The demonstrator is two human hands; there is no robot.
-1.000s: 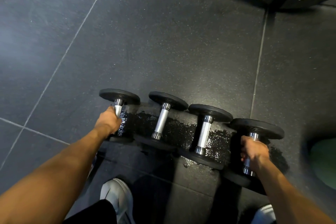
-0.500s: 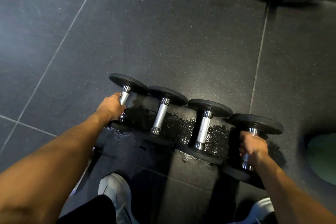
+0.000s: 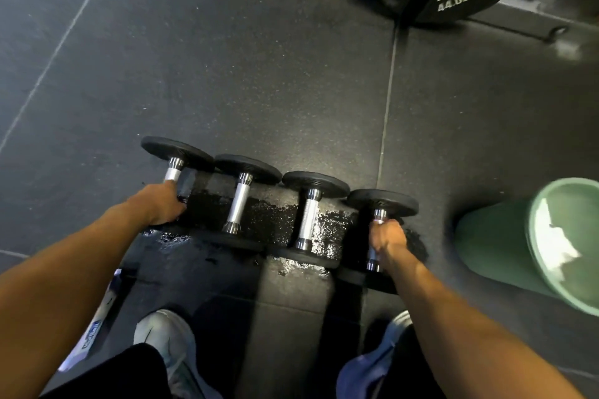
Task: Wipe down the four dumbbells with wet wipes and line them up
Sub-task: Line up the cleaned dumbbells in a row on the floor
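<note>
Dumbbells: four (image 3: 240,201) are laid side by side on the dark floor (image 3: 259,74), handles parallel, neighbouring heads touching or nearly so, the row slanting slightly.
Left hand (image 3: 162,206): closed around the handle of the leftmost dumbbell (image 3: 175,160).
Right hand (image 3: 387,236): clamped on the handle of the rightmost dumbbell (image 3: 382,201).
Wet patch (image 3: 275,220): seen beneath the row, suggesting wiping is done.
Green bin (image 3: 492,246): lies near the right end, a white wipe (image 3: 557,244) inside.
Progress: wiping is judged complete; only final straightening of the line appears left.
Wipes in hand: none are visible.
</note>
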